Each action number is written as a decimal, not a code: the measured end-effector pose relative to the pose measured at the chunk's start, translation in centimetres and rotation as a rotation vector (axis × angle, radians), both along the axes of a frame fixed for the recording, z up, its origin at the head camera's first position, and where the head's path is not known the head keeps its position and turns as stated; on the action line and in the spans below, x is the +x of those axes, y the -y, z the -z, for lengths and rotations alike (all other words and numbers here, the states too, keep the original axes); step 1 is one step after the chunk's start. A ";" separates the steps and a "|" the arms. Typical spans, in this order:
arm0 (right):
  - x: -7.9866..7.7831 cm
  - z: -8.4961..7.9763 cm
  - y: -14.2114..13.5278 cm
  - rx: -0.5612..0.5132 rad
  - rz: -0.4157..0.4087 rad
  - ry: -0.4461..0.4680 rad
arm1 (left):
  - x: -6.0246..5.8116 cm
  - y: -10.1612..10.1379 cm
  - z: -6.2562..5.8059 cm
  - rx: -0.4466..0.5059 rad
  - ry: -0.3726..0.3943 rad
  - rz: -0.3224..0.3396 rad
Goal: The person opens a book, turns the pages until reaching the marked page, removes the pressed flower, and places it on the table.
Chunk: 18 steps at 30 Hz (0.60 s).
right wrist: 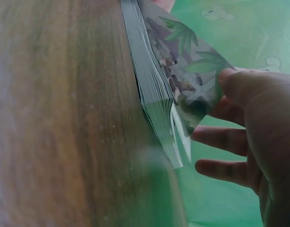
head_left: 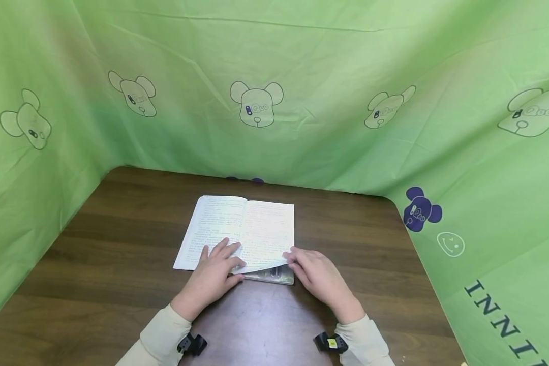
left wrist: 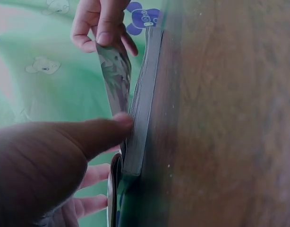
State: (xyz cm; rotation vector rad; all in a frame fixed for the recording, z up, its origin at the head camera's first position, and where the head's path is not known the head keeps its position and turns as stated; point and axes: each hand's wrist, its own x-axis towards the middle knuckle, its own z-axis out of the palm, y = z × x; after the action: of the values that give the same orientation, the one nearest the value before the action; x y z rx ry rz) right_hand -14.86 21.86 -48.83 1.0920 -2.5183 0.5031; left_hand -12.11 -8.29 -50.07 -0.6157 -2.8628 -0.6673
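An open book [head_left: 267, 223] lies on the table, its white pages covered in small print. My left hand [head_left: 214, 274] rests with spread fingers on the lower part of the left page, near the spine; in the left wrist view its thumb [left wrist: 105, 135] lies at the book's bottom edge. My right hand [head_left: 317, 277] pinches the lower right corner of one page [right wrist: 192, 85] between thumb and fingers. That page is lifted off the thick stack of pages [right wrist: 149, 71], and its underside carries a picture with green leaves.
A dark brown wooden table [head_left: 132, 223] carries the book. Green cloth [head_left: 320, 56] printed with bear faces hangs around its back and sides. Each wrist wears a small black device, one on the left [head_left: 192, 344] and one on the right [head_left: 331, 343].
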 end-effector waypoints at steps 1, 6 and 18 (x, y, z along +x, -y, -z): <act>0.0 0.0 0.0 -0.013 -0.004 -0.018 | 0.0 0.0 0.0 -0.001 -0.004 -0.004; -0.1 0.2 -0.1 -0.052 -0.005 -0.082 | 0.1 -0.1 -0.2 0.000 -0.002 -0.022; 0.0 -0.4 0.1 -0.162 0.043 -0.095 | -0.1 -0.1 -0.2 0.038 -0.034 -0.066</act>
State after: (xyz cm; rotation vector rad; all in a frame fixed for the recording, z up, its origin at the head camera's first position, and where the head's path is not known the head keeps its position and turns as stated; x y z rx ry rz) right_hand -14.88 21.77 -48.43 0.9767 -2.3678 0.6160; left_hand -12.23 -8.19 -49.89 -0.5195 -2.8182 -0.6923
